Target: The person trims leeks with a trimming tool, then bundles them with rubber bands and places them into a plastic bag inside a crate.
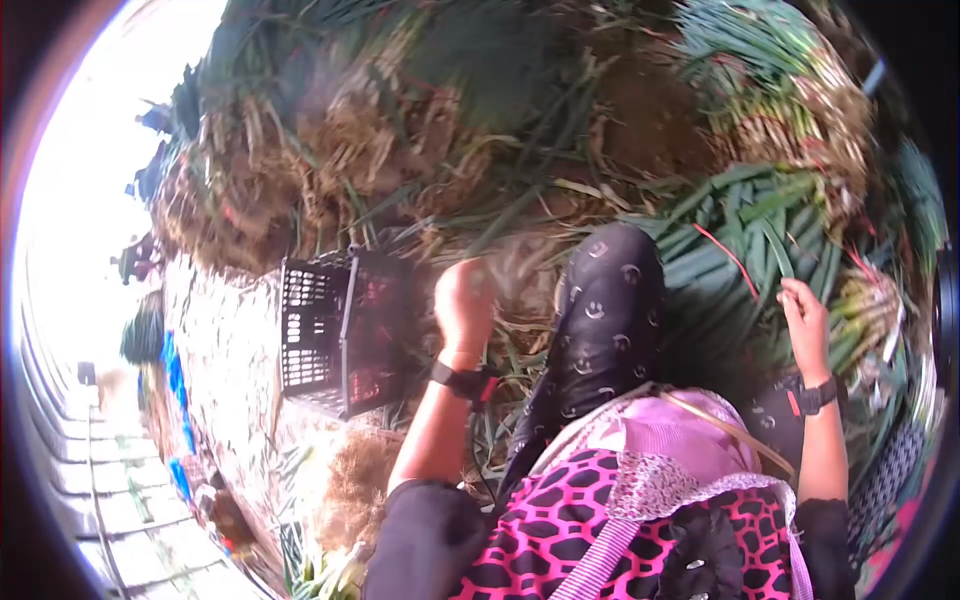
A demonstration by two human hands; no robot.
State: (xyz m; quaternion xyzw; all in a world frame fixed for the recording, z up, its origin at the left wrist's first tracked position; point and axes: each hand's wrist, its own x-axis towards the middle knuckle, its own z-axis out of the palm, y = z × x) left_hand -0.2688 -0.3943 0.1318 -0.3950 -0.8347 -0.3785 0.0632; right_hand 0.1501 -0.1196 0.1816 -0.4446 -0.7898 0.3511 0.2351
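My left hand [466, 303] is above the ground between a dark plastic basket [345, 330] and my raised knee; its fingers are blurred and whatever they may hold cannot be made out. On the right, my right hand [804, 312] pinches a green leaf [778, 252] at the edge of a pile of green onions [720, 240]. A red tie [728, 258] lies across that pile. Inside the basket are reddish things, too dim to tell. Both wrists wear dark bands.
More onion bundles with dry roots [340, 140] lie along the far side, and tied bundles [790, 100] stand at the upper right. Pale sheeting [225, 370] covers ground left of the basket. Roots and leaves [345, 480] lie at lower left. Dark figures show at far left.
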